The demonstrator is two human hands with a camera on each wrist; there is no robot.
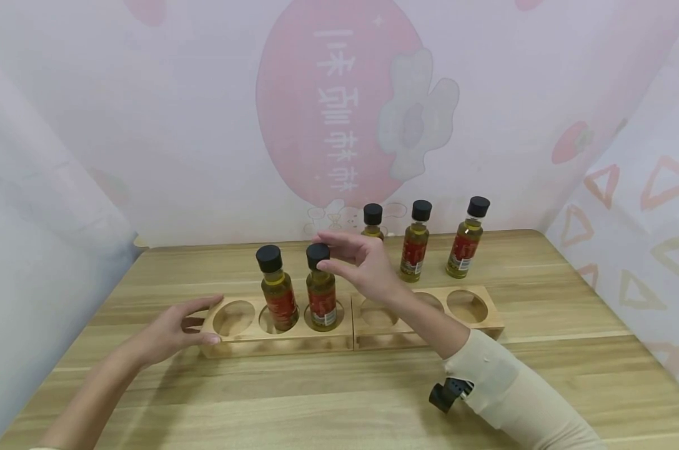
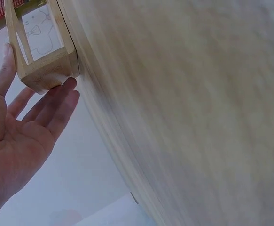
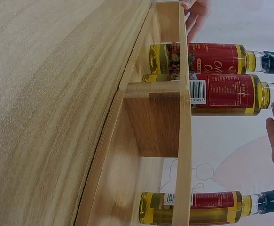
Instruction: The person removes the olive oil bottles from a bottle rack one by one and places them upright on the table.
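Observation:
Two wooden bottle racks with round holes stand end to end, the left rack (image 1: 294, 347) and the right rack (image 1: 429, 340). My left hand (image 1: 167, 331) grips the left rack's outer end, thumb at the front corner and a finger at the back corner. An olive oil bottle (image 1: 322, 299) with a black cap and red label stands in that rack's right hole. My right hand (image 1: 370, 265) holds this bottle by its cap between thumb and fingers. Beside it, another olive oil bottle (image 1: 280, 303) leans slightly in the middle hole. The left hole (image 1: 233, 319) holds no bottle.
Behind the right rack stand three more bottles: one (image 1: 373, 219) partly hidden by my right hand, a middle one (image 1: 415, 250) and a right one (image 1: 464, 247). A printed curtain (image 1: 215, 125) hangs along the back edge of the wooden table (image 1: 317, 400).

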